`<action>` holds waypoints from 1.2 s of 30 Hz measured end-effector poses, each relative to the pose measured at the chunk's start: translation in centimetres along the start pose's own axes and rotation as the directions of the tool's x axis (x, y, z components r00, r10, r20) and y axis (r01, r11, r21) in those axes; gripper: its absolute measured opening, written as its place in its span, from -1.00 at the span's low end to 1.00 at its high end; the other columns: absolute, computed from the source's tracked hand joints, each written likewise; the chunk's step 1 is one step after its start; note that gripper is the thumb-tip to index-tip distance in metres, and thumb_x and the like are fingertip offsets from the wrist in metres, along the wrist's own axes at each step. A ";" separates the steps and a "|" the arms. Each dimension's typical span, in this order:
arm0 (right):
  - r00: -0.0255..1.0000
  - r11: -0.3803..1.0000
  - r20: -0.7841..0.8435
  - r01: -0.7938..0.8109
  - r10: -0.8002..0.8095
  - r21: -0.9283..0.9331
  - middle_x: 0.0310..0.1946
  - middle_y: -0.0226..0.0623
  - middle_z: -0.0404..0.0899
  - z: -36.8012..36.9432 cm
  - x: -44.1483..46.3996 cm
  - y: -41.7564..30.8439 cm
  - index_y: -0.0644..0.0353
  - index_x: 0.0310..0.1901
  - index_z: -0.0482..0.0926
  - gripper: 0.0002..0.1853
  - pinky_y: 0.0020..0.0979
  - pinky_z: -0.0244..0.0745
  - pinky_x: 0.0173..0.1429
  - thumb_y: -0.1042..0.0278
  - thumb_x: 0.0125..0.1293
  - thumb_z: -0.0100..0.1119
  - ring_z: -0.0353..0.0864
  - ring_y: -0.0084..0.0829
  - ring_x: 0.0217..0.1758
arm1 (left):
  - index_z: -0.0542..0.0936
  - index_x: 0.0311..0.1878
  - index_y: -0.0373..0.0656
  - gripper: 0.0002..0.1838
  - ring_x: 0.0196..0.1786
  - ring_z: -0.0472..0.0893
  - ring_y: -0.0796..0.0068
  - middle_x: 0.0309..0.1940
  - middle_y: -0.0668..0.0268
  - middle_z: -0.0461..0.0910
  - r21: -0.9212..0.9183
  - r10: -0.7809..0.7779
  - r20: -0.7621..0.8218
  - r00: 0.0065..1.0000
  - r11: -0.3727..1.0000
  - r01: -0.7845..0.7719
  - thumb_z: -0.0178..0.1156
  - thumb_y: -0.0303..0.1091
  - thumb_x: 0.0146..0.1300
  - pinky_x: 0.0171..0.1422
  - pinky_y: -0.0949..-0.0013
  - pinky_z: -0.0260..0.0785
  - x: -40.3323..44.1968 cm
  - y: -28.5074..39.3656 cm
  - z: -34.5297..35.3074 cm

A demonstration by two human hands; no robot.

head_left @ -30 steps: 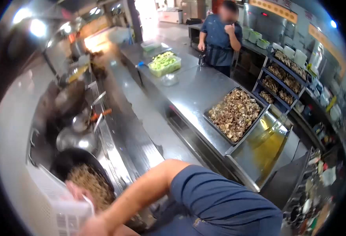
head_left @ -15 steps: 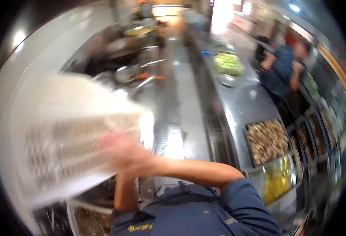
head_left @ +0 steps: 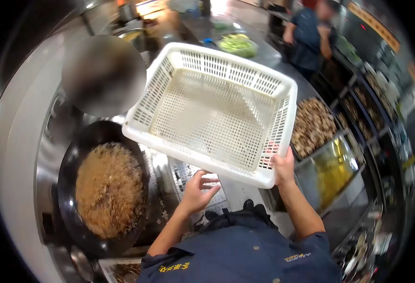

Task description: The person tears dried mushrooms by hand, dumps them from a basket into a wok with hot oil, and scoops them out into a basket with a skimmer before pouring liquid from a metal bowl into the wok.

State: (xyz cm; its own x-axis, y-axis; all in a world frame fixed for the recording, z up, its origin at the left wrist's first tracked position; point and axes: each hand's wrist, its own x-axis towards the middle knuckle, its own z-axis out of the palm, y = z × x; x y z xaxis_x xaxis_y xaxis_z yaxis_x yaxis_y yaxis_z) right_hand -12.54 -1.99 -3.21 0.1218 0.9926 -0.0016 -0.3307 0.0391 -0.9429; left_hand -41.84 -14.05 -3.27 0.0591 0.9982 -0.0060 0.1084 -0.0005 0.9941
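A white perforated plastic basket (head_left: 212, 118) hangs tilted in front of me, its inside showing with nothing in it. My right hand (head_left: 283, 167) grips its near right corner, the thumb over the rim. Just below the near rim is my left hand (head_left: 199, 192), holding nothing, with its fingers loosely bent and the thumb apart. It looks separate from the basket. To its left stands a large black wok (head_left: 144, 198) full of bubbling brown liquid with bits of food (head_left: 108, 188) in it.
Right of the basket, a tray of chopped brown pieces (head_left: 313, 125) sits on the steel counter beside a metal container of yellow oil (head_left: 332, 170). Chopped greens (head_left: 237, 45) lie farther back. A co-worker (head_left: 309, 37) stands beyond the counter near shelves. A blurred round patch hides the upper left.
The basket has swung from my left to the middle and turned so its inside faces me. My right hand now holds its right corner, and the wok has come into sight.
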 end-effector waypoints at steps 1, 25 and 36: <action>0.995 0.997 -0.069 -0.079 0.078 -0.015 0.06 -0.17 0.67 -3.3 -1.2 -0.1 0.33 0.27 0.42 -0.43 -0.31 0.66 0.19 0.74 0.16 0.02 0.72 -0.32 0.05 | 0.45 0.34 -0.34 -0.46 0.22 0.75 0.24 0.22 0.03 0.62 -0.001 -0.005 0.066 0.998 1.000 0.005 0.42 -0.55 0.35 0.18 0.30 0.72 -0.6 -1.0 0.6; 0.655 0.978 -0.741 -0.208 0.147 0.010 0.25 -0.13 0.67 -46.3 -27.0 1.0 0.30 0.37 0.44 -0.32 -0.23 0.70 0.22 0.82 0.13 -0.04 0.74 -0.28 0.18 | 0.62 0.34 -0.10 -0.56 0.37 0.61 0.05 0.31 0.06 0.63 0.652 -0.294 0.721 0.628 -0.022 -0.758 0.15 -0.32 0.42 0.35 0.03 0.53 25.9 -6.2 42.5; 0.593 0.916 -0.799 -0.366 0.096 -0.162 0.14 -0.22 0.73 -47.4 -26.7 -0.3 0.30 0.30 0.52 -0.45 -0.32 0.54 0.31 0.62 0.23 0.27 0.68 -0.41 0.19 | 0.70 0.14 -0.24 -0.68 0.36 0.60 0.10 0.24 0.03 0.62 0.350 -0.314 0.813 0.490 -0.410 -0.842 0.14 -0.37 0.42 0.18 0.08 0.67 31.3 -17.8 46.2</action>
State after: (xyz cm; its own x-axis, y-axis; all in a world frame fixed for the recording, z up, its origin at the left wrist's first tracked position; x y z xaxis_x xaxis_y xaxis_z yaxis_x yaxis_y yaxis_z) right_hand 28.62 -33.92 -18.69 0.7883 0.5006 -0.3577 -0.1962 -0.3465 -0.9173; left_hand 3.96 14.44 -26.18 0.8016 0.4413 -0.4032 0.2529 -0.8615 -0.4402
